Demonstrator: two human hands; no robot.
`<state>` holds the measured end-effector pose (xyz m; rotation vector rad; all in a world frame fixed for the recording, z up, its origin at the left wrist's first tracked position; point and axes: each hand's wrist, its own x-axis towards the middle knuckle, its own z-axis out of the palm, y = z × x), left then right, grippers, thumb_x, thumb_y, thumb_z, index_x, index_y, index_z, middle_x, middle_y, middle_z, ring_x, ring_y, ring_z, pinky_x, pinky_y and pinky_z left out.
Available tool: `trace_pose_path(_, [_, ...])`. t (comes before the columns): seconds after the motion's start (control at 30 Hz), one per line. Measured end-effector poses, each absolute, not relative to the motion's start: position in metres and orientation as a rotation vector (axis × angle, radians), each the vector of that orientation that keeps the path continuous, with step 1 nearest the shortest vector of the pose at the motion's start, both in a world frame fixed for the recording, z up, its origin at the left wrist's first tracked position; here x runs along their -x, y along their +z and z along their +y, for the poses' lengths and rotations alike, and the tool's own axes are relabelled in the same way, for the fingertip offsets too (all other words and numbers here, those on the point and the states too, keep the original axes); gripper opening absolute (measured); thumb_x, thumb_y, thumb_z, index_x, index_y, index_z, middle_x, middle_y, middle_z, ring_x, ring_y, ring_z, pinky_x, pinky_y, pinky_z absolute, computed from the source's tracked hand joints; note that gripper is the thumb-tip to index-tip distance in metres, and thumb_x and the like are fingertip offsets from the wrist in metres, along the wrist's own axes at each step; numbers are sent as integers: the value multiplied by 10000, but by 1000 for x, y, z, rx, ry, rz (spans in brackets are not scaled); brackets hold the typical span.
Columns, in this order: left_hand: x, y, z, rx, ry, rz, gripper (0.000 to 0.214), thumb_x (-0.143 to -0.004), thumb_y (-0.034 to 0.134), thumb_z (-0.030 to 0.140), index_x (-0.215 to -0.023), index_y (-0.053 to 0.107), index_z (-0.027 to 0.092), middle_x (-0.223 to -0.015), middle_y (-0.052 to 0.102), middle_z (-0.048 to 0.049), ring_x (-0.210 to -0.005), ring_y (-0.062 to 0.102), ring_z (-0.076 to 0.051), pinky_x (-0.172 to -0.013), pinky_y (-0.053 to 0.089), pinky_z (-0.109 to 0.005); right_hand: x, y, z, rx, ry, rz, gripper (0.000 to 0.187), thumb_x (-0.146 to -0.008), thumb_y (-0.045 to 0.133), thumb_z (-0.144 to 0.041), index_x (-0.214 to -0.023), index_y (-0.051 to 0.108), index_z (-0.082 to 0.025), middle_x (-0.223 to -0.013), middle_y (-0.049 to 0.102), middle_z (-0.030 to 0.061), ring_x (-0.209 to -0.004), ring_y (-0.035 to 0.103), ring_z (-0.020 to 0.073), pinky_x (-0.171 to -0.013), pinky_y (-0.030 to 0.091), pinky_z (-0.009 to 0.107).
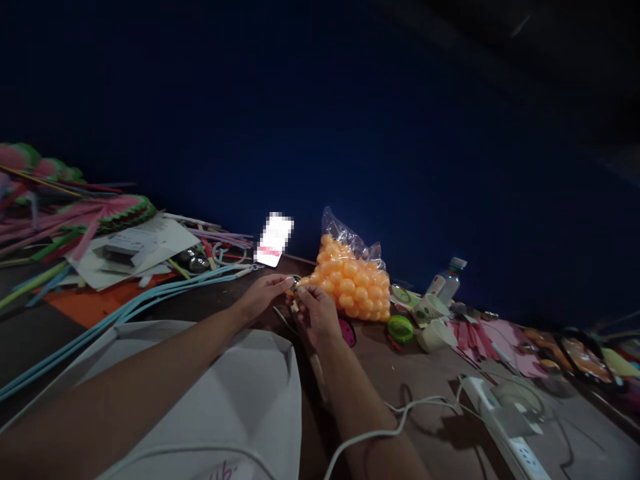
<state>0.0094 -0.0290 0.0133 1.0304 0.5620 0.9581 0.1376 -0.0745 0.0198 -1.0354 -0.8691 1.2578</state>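
My left hand (270, 293) and my right hand (318, 310) meet in front of a clear plastic bag (353, 280) full of small orange balls. Both hands are closed, their fingertips pinching at a small dark, shiny piece that is too small to name. A thin pale stick or cord hangs below the fingers, partly behind my right forearm. Just beyond my left hand, a phone (274, 240) with a lit, blurred screen leans at the table's back edge. A dark pink round piece (347, 332) lies beside my right wrist.
A white paper bag (240, 393) lies under my left forearm, near light blue cords (165, 293). Pink and green craft pieces (100, 217) crowd the left. To the right are a watermelon-like ball (400, 329), paper cups (437, 336), a bottle (449, 280) and a power strip (500, 427) with cables.
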Motion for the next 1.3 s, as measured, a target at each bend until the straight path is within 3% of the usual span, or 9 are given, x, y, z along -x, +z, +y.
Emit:
trace_pose_path(0.33, [-11,10,-28,-977,980,552,282,-717,712,371,-826,673,114,-679,633,-24,-591,557,-107,-611,470,-241,-136,18,-73,1068,1275,-802,316,-607,737,-374,-752,535,-180,-480,464,-97,-425,395,57,-423,374,175])
trace_pose_path(0.47, [-12,11,-27,-863,1027,551,207,-753,684,294,-826,686,101,-732,665,-73,-633,596,-136,-590,493,-233,-136,16,-73,1145,1177,-903,288,-698,658,-421,-804,524,-190,-540,478,-83,-441,402,71,-440,399,200])
trace_pose_path(0.6, [-9,8,-21,-734,1069,554,126,-782,646,202,-811,676,84,-765,676,-92,-624,620,-137,-590,527,-231,-140,26,-85,1555,763,-1476,185,-859,476,-357,-913,538,-191,-710,602,0,-510,537,122,-507,452,253])
trace_pose_path(0.7, [-6,3,-14,-630,1093,584,105,-805,613,174,-806,668,85,-752,676,-86,-585,621,-132,-573,544,-238,-140,34,-98,1931,218,-1988,172,-842,490,-231,-970,578,-158,-945,652,118,-811,643,223,-686,492,332])
trace_pose_path(0.8, [-5,0,-9,-578,1098,588,107,-816,600,163,-818,668,81,-743,675,-80,-572,621,-122,-557,547,-226,-136,33,-103,2271,-17,-2161,222,-821,493,-171,-1012,596,-124,-966,661,167,-889,658,276,-710,500,359])
trace_pose_path(1.1, [-4,-4,-6,-545,1139,634,109,-817,604,170,-810,671,84,-753,682,-84,-598,634,-121,-559,554,-214,-132,29,-101,2351,64,-2167,320,-759,536,-166,-1065,571,-81,-991,646,204,-929,657,291,-729,514,362])
trace_pose_path(1.3, [-5,-1,-5,-499,1207,674,99,-816,589,137,-788,668,84,-767,680,-85,-597,626,-124,-567,557,-235,-135,29,-100,2113,292,-2043,308,-826,453,-219,-1108,505,-105,-1014,627,181,-878,654,252,-722,499,346])
